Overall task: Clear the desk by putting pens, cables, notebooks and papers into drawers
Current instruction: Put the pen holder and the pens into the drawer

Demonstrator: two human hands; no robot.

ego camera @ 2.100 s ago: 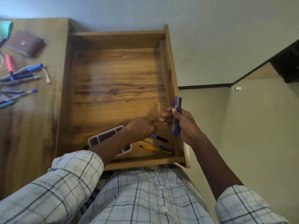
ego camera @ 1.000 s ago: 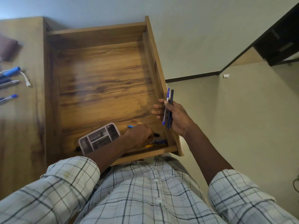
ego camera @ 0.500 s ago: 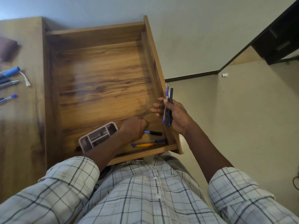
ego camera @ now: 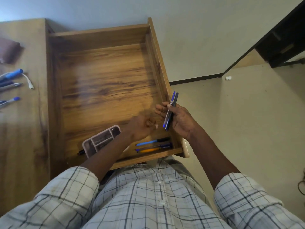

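Observation:
An open wooden drawer (ego camera: 102,90) stands pulled out in front of me. My right hand (ego camera: 180,120) grips two pens (ego camera: 170,111), one blue and one dark, over the drawer's right wall. My left hand (ego camera: 140,128) is blurred inside the drawer, just left of the held pens, with fingers curled and nothing visible in them. At the drawer's front right lie three pens (ego camera: 152,145): a light blue one, a dark blue one and an orange one. More pens (ego camera: 10,84) and a white cable (ego camera: 28,80) lie on the desk (ego camera: 19,129) at the left.
A pink divided organiser tray (ego camera: 101,140) sits at the drawer's front, with a black pen tip (ego camera: 81,152) sticking out beside it. A brown wallet (ego camera: 8,52) lies on the desk at the far left. Pale floor and a dark skirting lie to the right.
My left hand has let go of the light blue pen, which now lies by the other two, and has lifted towards the right hand. The right hand still holds its two pens.

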